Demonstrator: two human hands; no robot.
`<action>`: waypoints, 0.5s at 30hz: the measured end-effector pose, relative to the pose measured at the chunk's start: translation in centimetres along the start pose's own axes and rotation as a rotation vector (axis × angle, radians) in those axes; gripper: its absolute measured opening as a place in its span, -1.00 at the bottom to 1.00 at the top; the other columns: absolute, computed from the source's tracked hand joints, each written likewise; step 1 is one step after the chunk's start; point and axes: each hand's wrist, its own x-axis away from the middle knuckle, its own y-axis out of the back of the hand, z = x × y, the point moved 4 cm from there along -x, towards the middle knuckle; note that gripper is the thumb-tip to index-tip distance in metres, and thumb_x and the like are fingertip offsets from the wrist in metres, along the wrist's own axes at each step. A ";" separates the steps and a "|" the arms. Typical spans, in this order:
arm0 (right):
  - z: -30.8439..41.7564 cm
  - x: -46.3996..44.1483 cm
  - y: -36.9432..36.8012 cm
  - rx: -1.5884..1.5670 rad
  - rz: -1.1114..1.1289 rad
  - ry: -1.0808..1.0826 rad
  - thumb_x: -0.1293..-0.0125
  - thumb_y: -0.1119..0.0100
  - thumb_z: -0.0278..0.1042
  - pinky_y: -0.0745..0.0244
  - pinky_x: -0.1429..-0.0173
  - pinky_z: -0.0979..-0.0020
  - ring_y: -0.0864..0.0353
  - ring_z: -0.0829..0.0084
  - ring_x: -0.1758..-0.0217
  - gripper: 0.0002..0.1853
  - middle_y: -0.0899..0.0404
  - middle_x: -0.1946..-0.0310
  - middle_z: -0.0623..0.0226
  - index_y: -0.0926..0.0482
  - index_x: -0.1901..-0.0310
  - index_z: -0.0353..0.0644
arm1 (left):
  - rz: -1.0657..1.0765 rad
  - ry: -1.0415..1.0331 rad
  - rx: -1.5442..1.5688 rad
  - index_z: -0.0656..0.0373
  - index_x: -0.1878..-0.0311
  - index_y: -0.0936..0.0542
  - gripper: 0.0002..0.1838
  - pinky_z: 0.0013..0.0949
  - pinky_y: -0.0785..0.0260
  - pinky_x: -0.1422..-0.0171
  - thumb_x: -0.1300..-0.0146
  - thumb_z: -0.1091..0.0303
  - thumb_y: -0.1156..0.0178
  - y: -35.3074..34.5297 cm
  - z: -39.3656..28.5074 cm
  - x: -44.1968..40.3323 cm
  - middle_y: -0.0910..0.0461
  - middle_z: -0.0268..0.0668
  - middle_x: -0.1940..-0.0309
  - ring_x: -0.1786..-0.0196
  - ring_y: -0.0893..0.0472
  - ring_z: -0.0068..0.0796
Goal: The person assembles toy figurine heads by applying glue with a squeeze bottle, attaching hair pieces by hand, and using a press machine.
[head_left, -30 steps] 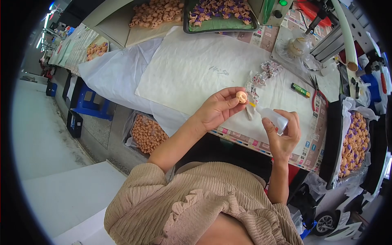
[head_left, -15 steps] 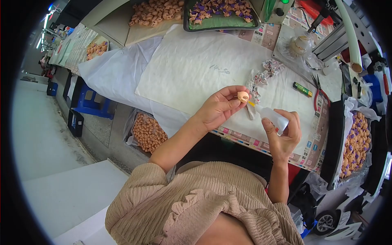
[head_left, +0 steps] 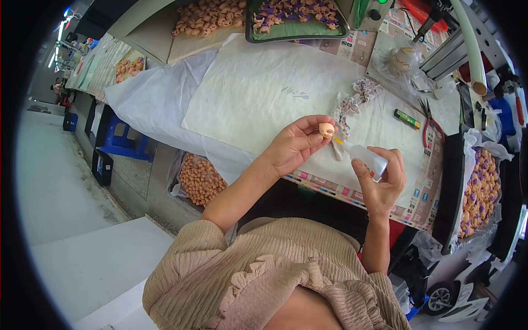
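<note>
Between the thumb and fingers of my left hand [head_left: 297,144] is a small peach-coloured hollow piece [head_left: 326,130], its opening turned toward the right. My right hand [head_left: 383,179] is wrapped round a translucent white bottle [head_left: 367,159]. The bottle's yellow tip [head_left: 337,141] points up-left and lies right beside the piece; whether they touch is too small to tell. Both hands are above the white sheet [head_left: 247,93] on the table. A crumpled patterned cloth [head_left: 352,104] lies just behind the piece.
A black tray [head_left: 300,38] of peach and purple pieces stands at the back, beside a peach pile [head_left: 209,17]. On the right are a green tube [head_left: 407,119], red pliers [head_left: 433,126], a metal stand [head_left: 440,55] and a full bin [head_left: 479,190]. A bag of pieces [head_left: 201,179] sits below left.
The piece in my left hand has turned slightly, showing its opening differently. The bottle and my right hand have barely moved.
</note>
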 end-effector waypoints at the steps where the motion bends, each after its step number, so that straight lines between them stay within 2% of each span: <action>1: 0.0 0.0 0.1 0.007 0.001 -0.002 -0.01 -0.50 -0.43 -0.32 0.29 0.56 -0.44 0.59 0.33 -0.66 -0.45 0.33 0.39 -0.60 0.19 -0.28 | -0.004 0.001 0.002 0.19 -0.22 -0.44 -0.59 -0.40 -0.33 -0.40 -0.31 0.63 -0.09 0.0 0.0 0.0 -0.46 -0.20 -0.19 -0.29 -0.45 -0.37; 8: 0.3 -0.2 0.5 0.063 -0.001 -0.055 -0.04 -0.48 -0.42 -0.35 0.25 0.56 -0.44 0.60 0.31 -0.70 -0.45 0.33 0.40 -0.60 0.20 -0.28 | -0.003 -0.004 0.015 0.19 -0.22 -0.44 -0.59 -0.40 -0.32 -0.41 -0.31 0.64 -0.09 0.1 0.0 0.0 -0.46 -0.21 -0.19 -0.28 -0.45 -0.37; 12: -1.5 -0.4 0.0 0.004 -0.075 -0.036 -0.07 -0.47 -0.40 -0.34 0.25 0.57 -0.41 0.62 0.33 -0.68 -0.46 0.33 0.42 -0.56 0.18 -0.26 | 0.003 -0.014 0.024 0.19 -0.22 -0.44 -0.59 -0.40 -0.33 -0.41 -0.31 0.64 -0.09 0.3 0.0 0.1 -0.46 -0.22 -0.19 -0.28 -0.45 -0.37; 15: -3.4 -1.2 -1.1 -0.156 -0.124 -0.144 -0.02 -0.50 -0.38 -0.30 0.35 0.57 -0.43 0.59 0.39 -0.61 -0.51 0.35 0.36 -0.52 0.16 -0.24 | 0.004 -0.032 0.023 0.18 -0.22 -0.45 -0.59 -0.40 -0.33 -0.41 -0.30 0.64 -0.09 0.4 -0.3 0.3 -0.46 -0.23 -0.19 -0.29 -0.45 -0.37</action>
